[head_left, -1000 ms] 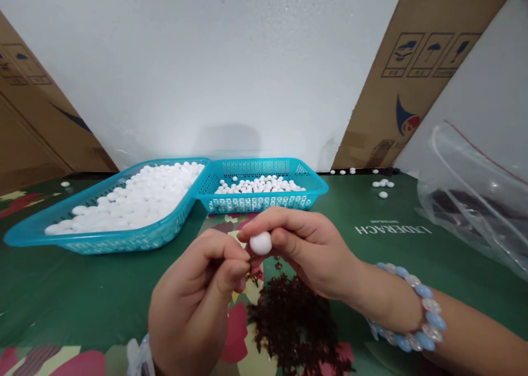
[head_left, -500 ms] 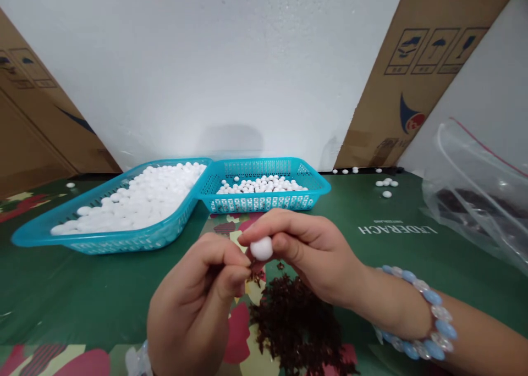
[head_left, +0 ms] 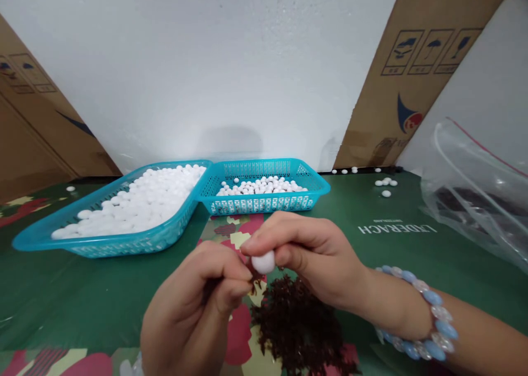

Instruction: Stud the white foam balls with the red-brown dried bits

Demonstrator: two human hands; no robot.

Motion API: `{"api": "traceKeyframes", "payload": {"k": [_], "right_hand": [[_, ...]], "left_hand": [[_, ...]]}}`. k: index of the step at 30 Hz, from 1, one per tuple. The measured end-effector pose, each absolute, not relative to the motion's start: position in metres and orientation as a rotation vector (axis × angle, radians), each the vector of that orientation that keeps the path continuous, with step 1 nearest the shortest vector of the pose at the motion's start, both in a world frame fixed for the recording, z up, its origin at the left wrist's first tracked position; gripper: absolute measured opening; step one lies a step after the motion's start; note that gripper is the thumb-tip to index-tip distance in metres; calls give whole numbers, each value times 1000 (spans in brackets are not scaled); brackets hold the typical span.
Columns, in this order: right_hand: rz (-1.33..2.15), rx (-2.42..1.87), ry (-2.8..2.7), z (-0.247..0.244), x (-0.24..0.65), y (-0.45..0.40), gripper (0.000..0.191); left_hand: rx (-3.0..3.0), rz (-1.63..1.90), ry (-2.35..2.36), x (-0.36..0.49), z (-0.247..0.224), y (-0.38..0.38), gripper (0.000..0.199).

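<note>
A white ball point(head_left: 263, 262) is held between the fingers and thumb of my right hand point(head_left: 317, 260), which wears a blue and clear bead bracelet point(head_left: 433, 298). Close on its left, my left hand point(head_left: 198, 304) pinches a small brown piece point(head_left: 256, 280), partly hidden by the fingertips. Below both hands lies a pile of dark brown pieces point(head_left: 297, 326) on the green and patterned cover. Behind stand two turquoise baskets: the left one point(head_left: 165, 241) is full of white balls point(head_left: 140, 200), and the right one point(head_left: 264, 204) holds smaller-looking white balls point(head_left: 264, 186).
Several loose white balls point(head_left: 386, 193) lie at the back right. A clear zip bag point(head_left: 474, 211) with dark contents stands at the right edge. White panels point(head_left: 223, 68) and brown cardboard point(head_left: 379, 101) rise behind the baskets.
The white ball has moved slightly down, and my right fingers now cover more of its top. My left hand has shifted a little down and left.
</note>
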State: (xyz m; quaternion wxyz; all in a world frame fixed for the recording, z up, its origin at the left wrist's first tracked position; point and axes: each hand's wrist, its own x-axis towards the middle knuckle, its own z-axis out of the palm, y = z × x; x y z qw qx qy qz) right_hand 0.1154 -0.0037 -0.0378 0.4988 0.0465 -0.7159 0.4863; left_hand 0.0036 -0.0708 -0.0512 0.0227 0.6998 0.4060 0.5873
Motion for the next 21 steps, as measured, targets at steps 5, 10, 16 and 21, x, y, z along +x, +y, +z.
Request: {"api": "traceKeyframes", "payload": {"k": [5,10,16,21], "right_hand": [[1201,123,-1704,-37,114,-3,14],[1257,134,-1683,-38,114,-2,13],[1193,179,-1714,-39,116,-5,15],[1105,220,-1759,-36,117,-8,17]], "left_hand": [[2115,1786,1258,4,-51,-71,9],[2065,1793,1208,2,-53,-72,9],[2142,1776,1184,3,-50,-74,6],[2173,1735,1219,2,-48,-78,7]]}}
